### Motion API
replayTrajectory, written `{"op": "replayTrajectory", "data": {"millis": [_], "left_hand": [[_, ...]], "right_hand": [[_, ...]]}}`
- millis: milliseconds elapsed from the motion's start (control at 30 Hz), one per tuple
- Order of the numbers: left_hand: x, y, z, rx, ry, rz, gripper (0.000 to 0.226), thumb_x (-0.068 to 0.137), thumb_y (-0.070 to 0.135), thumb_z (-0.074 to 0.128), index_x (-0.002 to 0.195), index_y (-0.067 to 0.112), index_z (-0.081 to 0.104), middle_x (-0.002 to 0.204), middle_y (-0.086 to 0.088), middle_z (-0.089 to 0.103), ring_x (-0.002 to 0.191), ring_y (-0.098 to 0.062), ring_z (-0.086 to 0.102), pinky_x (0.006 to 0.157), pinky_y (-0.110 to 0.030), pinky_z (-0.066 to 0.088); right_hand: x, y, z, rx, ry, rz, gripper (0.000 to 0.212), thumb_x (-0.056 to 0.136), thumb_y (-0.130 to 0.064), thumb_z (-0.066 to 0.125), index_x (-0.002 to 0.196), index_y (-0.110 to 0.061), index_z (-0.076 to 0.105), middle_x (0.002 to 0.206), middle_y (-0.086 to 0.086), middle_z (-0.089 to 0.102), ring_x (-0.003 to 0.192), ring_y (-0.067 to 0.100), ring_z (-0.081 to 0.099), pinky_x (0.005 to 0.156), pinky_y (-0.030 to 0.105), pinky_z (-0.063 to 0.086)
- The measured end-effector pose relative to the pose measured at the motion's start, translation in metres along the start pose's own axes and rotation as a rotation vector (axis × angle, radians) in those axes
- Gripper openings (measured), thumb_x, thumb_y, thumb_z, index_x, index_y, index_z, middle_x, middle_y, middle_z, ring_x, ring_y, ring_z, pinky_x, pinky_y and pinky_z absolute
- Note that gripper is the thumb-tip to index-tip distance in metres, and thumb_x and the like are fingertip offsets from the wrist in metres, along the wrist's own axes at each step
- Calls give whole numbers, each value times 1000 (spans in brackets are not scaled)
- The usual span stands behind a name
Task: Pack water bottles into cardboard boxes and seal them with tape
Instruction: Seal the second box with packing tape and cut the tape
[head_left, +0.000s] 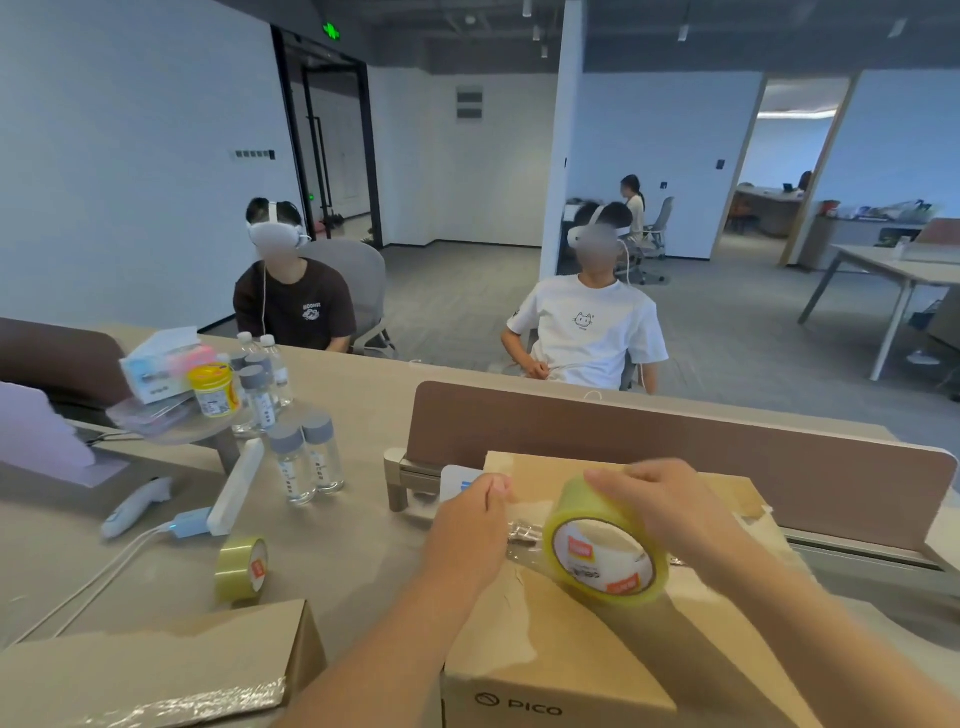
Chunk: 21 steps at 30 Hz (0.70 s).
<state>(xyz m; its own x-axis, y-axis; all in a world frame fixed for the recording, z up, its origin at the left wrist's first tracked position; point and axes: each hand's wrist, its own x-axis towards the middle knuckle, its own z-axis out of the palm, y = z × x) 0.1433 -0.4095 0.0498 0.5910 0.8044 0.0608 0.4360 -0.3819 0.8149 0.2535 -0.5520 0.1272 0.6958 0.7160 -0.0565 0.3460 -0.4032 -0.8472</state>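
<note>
Clearly "PICO" box (519, 670) — tape (605, 553) label illegible

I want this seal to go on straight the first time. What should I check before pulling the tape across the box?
1. The right hand grips the tape roll: ok.
2. The left hand pinches the free end of the tape strip: ok.
3. The tape strip is smooth: not ok, it is crinkled beside the left hand.
4. The flaps of the box are closed under the roll: ok.
5. Bottles are packed inside the box: cannot tell, the top is shut.
</note>
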Motion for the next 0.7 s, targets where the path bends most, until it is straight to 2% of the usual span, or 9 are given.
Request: {"op": "replayTrajectory", "data": {"millis": [67,167,200,267,333,400,467,600,700], "left_hand": [[-1,1,-1,13,-2,-5,38,102,30,24,112,30,61,111,11,64,100,-10,55,85,-26,43],[-3,2,-3,31,-10,-1,38,102,30,23,110,31,60,106,11,64,98,-12,55,84,-28,43],[-4,3,-3,37,-14,4,38,102,30,23,109,31,60,105,11,64,96,-12,55,83,-28,43],[-5,2,-3,47,-22,17,36,102,30,23,110,33,58,103,11,63,92,-10,55,80,-27,44],[-5,0,-2,47,-23,23,34,102,30,24,112,35,57,97,12,62,85,-10,56,77,-27,44],[-3,-1,-1,34,-17,18,33,101,29,27,114,35,57,87,13,60,76,-10,53,71,-27,43],[-3,-2,-1,51,-30,22,32,101,28,29,116,35,56,82,12,58,75,-11,53,69,-27,41],[-4,1,-1,114,-76,36,32,100,32,31,128,35,47,109,8,63,98,-16,57,85,-33,46],[-4,2,-2,148,-123,37,38,101,38,29,138,35,37,123,6,60,110,-19,54,88,-31,42]], "right_hand": [[13,-21,-5,-378,-9,-27,53,78,-44,66,51,-13,32,52,-1,27,48,14,27,47,25,23],[26,-46,-8,-766,-53,18,39,75,-38,64,55,-14,41,55,-2,39,51,14,39,48,23,32],[29,-49,-12,-884,-67,56,31,75,-36,64,60,-15,47,59,-2,44,54,14,44,51,23,37],[30,-49,-21,-1093,-99,126,24,76,-39,67,77,-18,56,67,-4,50,71,18,56,67,27,50],[30,-44,-27,-1140,-120,186,38,73,-50,72,91,-20,60,71,-5,50,84,20,58,81,32,51],[30,-36,-27,-1096,-131,237,49,71,-53,75,102,-17,61,73,-5,51,88,20,60,82,33,51],[30,-28,-24,-1077,-133,263,51,70,-52,75,104,-17,61,78,-4,55,90,20,62,82,32,52],[28,-25,-19,-1092,-128,280,38,74,-47,73,95,-19,57,84,-4,59,89,19,62,80,31,52],[25,-25,-14,-1137,-124,266,37,80,-42,68,108,-19,60,92,-3,59,91,21,61,78,31,49]]}}
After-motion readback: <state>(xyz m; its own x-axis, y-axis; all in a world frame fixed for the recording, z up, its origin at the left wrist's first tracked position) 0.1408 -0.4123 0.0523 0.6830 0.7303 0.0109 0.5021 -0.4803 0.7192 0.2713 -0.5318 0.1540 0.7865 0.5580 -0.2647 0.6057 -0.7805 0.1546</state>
